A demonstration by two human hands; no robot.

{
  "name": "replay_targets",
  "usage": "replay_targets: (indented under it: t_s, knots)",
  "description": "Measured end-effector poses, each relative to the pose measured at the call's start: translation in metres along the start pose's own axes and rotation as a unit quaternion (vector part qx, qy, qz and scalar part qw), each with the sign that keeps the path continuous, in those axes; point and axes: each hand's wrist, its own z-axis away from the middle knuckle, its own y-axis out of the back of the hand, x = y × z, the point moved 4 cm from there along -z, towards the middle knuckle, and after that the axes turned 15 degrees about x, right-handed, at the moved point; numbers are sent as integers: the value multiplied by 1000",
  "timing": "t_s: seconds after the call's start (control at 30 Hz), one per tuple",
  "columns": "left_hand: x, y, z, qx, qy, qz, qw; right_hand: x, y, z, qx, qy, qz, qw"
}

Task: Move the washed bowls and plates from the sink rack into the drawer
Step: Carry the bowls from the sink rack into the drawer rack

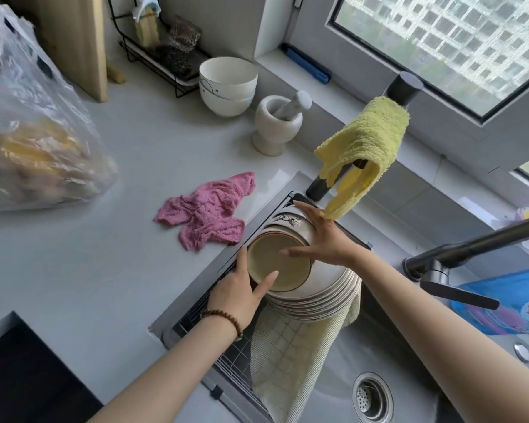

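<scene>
Stack of upside-down bowls and plates (313,288) sits on the sink rack (223,355), at the rack's far end, on top of a beige mesh cloth (290,355) that drapes over the rack's sink-side edge. Top of the stack is an inverted bowl (280,264) with its tan foot ring facing up; behind it, a patterned bowl (287,221) leans against the pile. Rims of several plates fan out underneath.

Left hand (242,291) is on the counter side of the stack, fingers spread, thumb lying on the top bowl's base, other fingers wrapped along its rim. Beaded bracelet (223,320) on that wrist. Right hand (321,236) is on the sink side of the stack, fingers splayed, palm pressed to the bowl's wall, thumb reaching across the base. Both hands grasp the top bowl; it is touching the stack, not clearly raised.

Pink cloth (203,210) lies crumpled on the counter (119,239) just beside the rack's far corner. Yellow cloth (362,145) hangs over a dark tap (403,87) beyond the rack. White mortar with pestle (277,126) and two nested white bowls (228,85) stand farther back on the counter from the rack. Plastic bag (34,129) sits well apart from the rack, across the counter. Sink drain (373,396) shows in the basin beside the rack. Drawer not in view.
</scene>
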Motion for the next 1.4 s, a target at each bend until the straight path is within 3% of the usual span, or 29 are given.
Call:
replay_targets:
  t_s: [0.17,0.33,0.7,0.97,1.27,1.4]
  knots:
    - [1,-20,1,-43,69,237,968,8,-1,-4,-11,-15,-27,999]
    - [10,-25,-5,-29,97,334,937,14,-5,-6,0,-15,-48,999]
    - [16,-32,-9,8,98,369,924,11,-8,-1,63,-53,-105,991]
    - [15,-24,-8,23,94,376,922,4,-6,3,63,-99,-146,982]
    - [10,12,-7,79,104,372,919,-25,0,19,51,-200,-281,937]
    - [8,41,-2,35,100,418,902,-47,-8,36,40,-247,-325,912]
